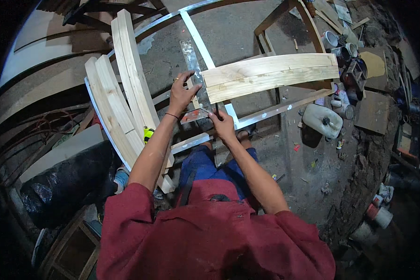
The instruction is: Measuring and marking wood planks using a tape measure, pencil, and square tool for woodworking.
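My left hand [182, 94] hovers over a narrow paint-speckled strip [191, 56], its thumb and index finger apart. A small pale wood piece [194, 99] lies beside its thumb, and I cannot tell whether they touch. Close to the near left corner of a pale, slightly curved board [270, 74], my right hand [223, 123] is closed on a thin dark stick [216, 108] that looks like a pencil. The board, which shows a lengthwise seam, rests across a wooden frame [284, 108] with white-marked rails.
Several long curved pale wood pieces [131, 70] lean at the left, beside a yellow-and-black tool [148, 134]. A black plastic-wrapped bundle [70, 175] lies lower left. On the right are a whitish jug [323, 121], paint cans [330, 39] and scraps along the rough wall.
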